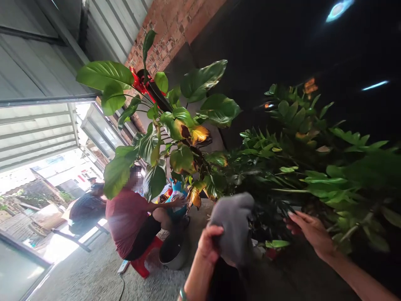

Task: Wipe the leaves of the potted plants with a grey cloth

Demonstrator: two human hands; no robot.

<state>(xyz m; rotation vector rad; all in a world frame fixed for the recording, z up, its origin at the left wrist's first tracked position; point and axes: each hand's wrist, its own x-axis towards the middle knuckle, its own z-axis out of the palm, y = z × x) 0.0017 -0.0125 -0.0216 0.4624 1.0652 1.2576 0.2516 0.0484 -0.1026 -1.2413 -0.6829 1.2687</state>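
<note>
My left hand (209,247) is closed around a grey cloth (233,225), holding it up against the low leaves of the plants. My right hand (308,230) reaches into the dark green leafy plant (313,175) on the right, its fingers stretched out and touching the stems. A taller plant with big broad leaves (175,125), some yellowed and browned, rises just left of the cloth.
A person in a red shirt (128,217) sits on a red stool (142,263) beside a metal basin (173,251). Another person (86,207) sits further left by a bench. A brick wall (175,29) and a dark wall stand behind the plants.
</note>
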